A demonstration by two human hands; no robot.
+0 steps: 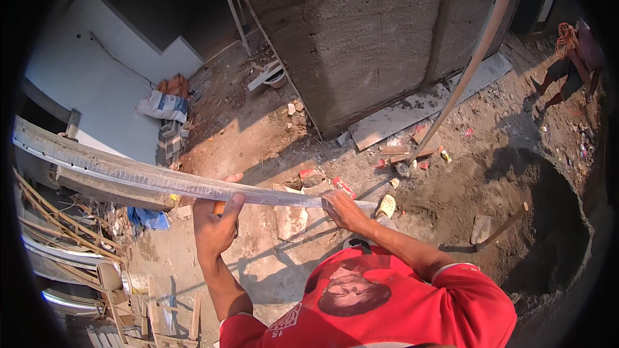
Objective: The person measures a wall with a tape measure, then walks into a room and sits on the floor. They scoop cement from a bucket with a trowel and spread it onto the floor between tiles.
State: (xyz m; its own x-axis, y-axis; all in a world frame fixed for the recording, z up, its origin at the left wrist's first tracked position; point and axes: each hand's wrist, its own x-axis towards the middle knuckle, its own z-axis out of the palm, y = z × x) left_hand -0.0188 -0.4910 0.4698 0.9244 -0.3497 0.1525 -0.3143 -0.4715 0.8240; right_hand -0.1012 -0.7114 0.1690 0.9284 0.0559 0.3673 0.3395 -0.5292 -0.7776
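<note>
Mortar-smeared straightedge (277,198) held crosswise in two hands.
The straightedge is carried in front of the red T-shirt (412,296), above the rubble-strewn ground (258,129), its length run out to the left. It is clasped near its right end by the right hand (345,211), the grip closed over it. Farther left, the left hand (216,222) is wrapped about it from below, thumb on the near side, fingertips showing beyond; something orange is partly hidden at that palm. Ahead, a partly plastered wall (380,32) is crossed by a leaning pole (474,64); at right, grey mortar (541,245) is heaped beside a wooden-handled tool (508,224).
</note>
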